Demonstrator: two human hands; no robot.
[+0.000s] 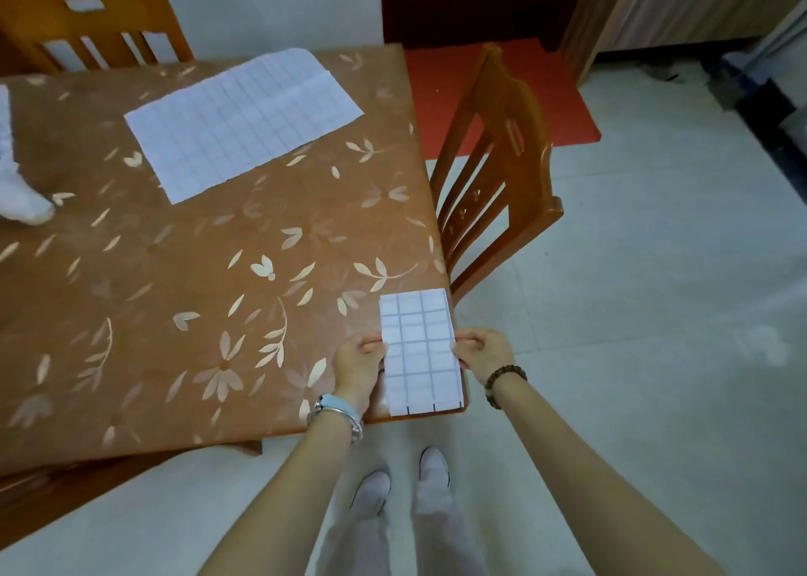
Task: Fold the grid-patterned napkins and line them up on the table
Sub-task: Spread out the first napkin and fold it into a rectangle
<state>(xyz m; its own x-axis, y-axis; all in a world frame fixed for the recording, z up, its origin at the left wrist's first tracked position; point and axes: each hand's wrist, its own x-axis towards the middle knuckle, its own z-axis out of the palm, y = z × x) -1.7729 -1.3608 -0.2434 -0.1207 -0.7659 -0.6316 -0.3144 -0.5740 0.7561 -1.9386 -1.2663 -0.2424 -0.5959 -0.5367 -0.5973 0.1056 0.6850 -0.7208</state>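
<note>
Table (174, 269), near right corner: both arms reach forward; left hand (356, 363) and right hand (484, 352) pinch folded napkin's (419, 352) long edges, napkin between fingertips.

Two grid-patterned napkins lie on the single counter (174, 261): one folded napkin (419, 352) at the counter's near right corner and one open napkin (244, 121) toward its far side. One white thing (17, 195) sits at the counter's left edge, cut off by the frame; what it is cannot be told. There are two wooden chairs: a far chair (94, 20) behind the counter's far left corner and a side chair (493, 169) along its right side. Two hands, the left hand (356, 363) and the right hand (484, 352), are at the near right corner. One red mat (502, 95) lies beyond the counter's far right corner.
</note>
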